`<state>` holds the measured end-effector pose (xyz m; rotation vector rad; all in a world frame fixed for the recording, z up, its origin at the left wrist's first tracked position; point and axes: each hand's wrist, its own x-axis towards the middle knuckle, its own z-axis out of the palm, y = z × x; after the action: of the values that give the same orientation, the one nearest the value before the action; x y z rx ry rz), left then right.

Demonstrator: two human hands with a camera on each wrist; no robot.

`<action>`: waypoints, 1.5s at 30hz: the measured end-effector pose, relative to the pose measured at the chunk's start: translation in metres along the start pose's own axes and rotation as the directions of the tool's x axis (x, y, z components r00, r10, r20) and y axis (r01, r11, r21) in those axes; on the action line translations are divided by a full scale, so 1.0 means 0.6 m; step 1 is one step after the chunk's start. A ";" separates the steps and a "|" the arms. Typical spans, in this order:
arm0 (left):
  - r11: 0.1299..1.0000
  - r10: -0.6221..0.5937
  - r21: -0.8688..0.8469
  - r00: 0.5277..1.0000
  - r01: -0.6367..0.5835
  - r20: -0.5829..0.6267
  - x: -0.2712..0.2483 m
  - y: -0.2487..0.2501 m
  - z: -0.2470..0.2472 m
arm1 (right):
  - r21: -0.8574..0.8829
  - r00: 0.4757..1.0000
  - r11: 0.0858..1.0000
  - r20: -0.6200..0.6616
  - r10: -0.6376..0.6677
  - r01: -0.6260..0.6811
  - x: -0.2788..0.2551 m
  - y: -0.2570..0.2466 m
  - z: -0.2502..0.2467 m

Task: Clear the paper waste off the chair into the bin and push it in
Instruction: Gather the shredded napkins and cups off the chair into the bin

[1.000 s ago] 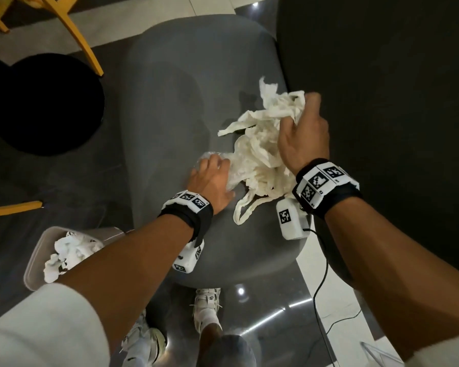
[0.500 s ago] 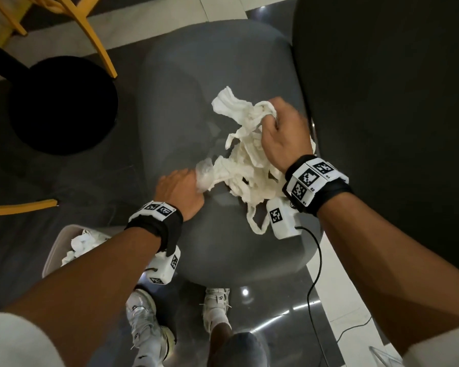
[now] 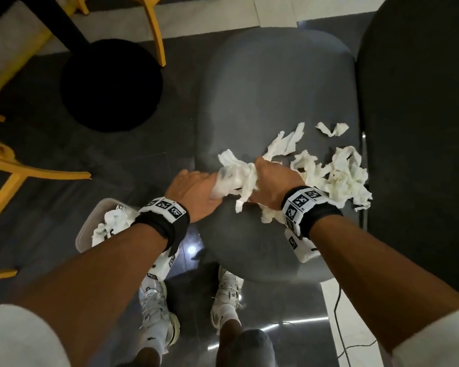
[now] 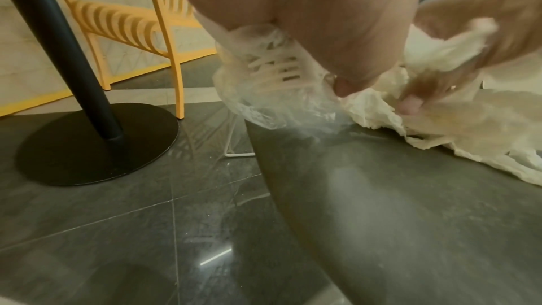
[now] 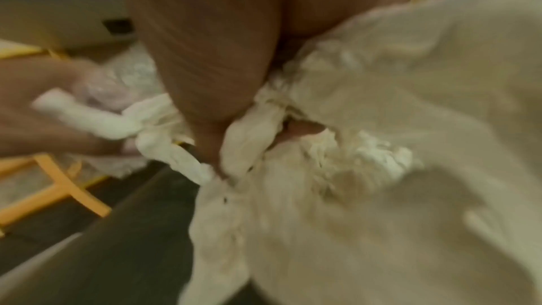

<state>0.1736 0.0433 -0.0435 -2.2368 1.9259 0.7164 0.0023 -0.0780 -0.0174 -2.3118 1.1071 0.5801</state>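
Crumpled white paper waste (image 3: pixel 339 173) lies on the right half of the grey chair seat (image 3: pixel 270 83), with a small scrap (image 3: pixel 331 129) further back. At the seat's left edge, my left hand (image 3: pixel 215 186) grips a wad of clear plastic wrap (image 4: pixel 264 92) and paper. Right beside it, my right hand (image 3: pixel 257 176) clutches a bunch of paper strips (image 5: pixel 249 143) that trail back to the pile. The bin (image 3: pixel 90 223) stands on the floor below left of the seat, with paper (image 3: pixel 112 221) inside, and my left forearm partly hides it.
A black chair back (image 3: pixel 421 128) borders the seat on the right. A black round table base (image 3: pixel 112 86) and yellow chair legs (image 3: pixel 37 172) stand on the floor to the left. My shoes (image 3: pixel 157 308) and a cable (image 3: pixel 339 327) are below the seat.
Both hands have dragged paper leftward toward the seat's left edge. My right hand has closed in beside the left, and a loose pile has stayed behind on the right.
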 end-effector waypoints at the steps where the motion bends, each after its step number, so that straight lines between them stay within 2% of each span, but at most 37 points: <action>1: 1.000 0.006 -0.015 1.000 -0.006 0.002 -0.007 -0.010 0.004 | -0.066 0.999 0.997 -0.009 0.031 -0.031 0.002 0.003 0.008; 5: 0.998 -0.027 -0.056 0.999 0.026 -0.030 -0.033 -0.043 0.008 | -0.112 0.972 0.970 -0.115 0.204 -0.217 0.002 0.027 0.007; 8: 0.981 -0.128 -0.157 0.990 0.116 -0.065 -0.050 -0.058 -0.004 | -0.083 0.959 0.959 -0.110 0.262 -0.271 0.001 0.030 -0.009; 12: 0.914 -0.292 -0.305 0.956 0.268 -0.037 -0.072 -0.073 -0.009 | -0.025 0.962 0.976 -0.175 0.209 -0.216 0.001 -0.007 -0.035; 17: 0.808 -0.386 -0.473 0.922 0.351 0.024 -0.094 -0.084 -0.016 | 0.031 0.958 0.998 -0.283 0.055 -0.048 0.001 -0.099 -0.059; 20: 0.704 -0.454 -0.617 0.891 0.352 -0.010 -0.116 -0.097 -0.020 | 0.115 0.980 0.993 -0.198 0.002 0.021 0.010 -0.156 -0.043; 23: 0.594 -0.542 -0.723 0.839 0.354 -0.035 -0.145 -0.122 -0.026 | 0.166 0.999 0.986 0.033 0.000 -0.005 0.016 -0.197 -0.002; 26: 0.549 -0.631 -0.751 0.771 0.368 -0.084 -0.169 -0.157 -0.025 | 0.059 0.981 0.998 0.195 0.010 -0.022 0.014 -0.224 0.047; 27: 0.521 -0.666 -0.760 0.742 0.389 -0.077 -0.176 -0.170 -0.020 | -0.001 0.979 1.000 0.204 0.019 -0.019 0.014 -0.230 0.063; 29: 0.466 -0.723 -0.780 0.688 0.418 -0.063 -0.190 -0.194 -0.008 | -0.115 0.989 0.993 0.143 0.040 -0.023 0.011 -0.237 0.084; 32: 0.410 -0.770 -0.787 0.637 0.461 -0.028 -0.207 -0.220 0.015 | -0.180 0.995 0.981 0.041 0.087 -0.079 0.010 -0.239 0.095; 36: 0.388 -0.779 -0.788 0.627 0.479 -0.002 -0.224 -0.225 0.041 | -0.315 0.994 0.945 0.027 0.101 -0.088 0.014 -0.230 0.095; 38: 0.374 -0.795 -0.793 0.606 0.481 -0.008 -0.227 -0.221 0.046 | -0.386 0.995 0.918 -0.003 0.100 -0.094 0.015 -0.219 0.096; 41: 0.336 -0.818 -0.790 0.575 0.512 0.025 -0.226 -0.218 0.045 | -0.375 0.991 0.917 -0.031 0.133 -0.135 0.013 -0.194 0.095; 45: 0.324 -0.805 -0.777 0.588 0.540 0.073 -0.213 -0.211 0.043 | -0.294 0.981 0.940 0.029 0.191 -0.174 0.005 -0.171 0.081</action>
<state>0.2764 0.1936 -0.0417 -3.4632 0.4104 1.1250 0.0787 0.0051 -0.0305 -2.4322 1.2924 0.9299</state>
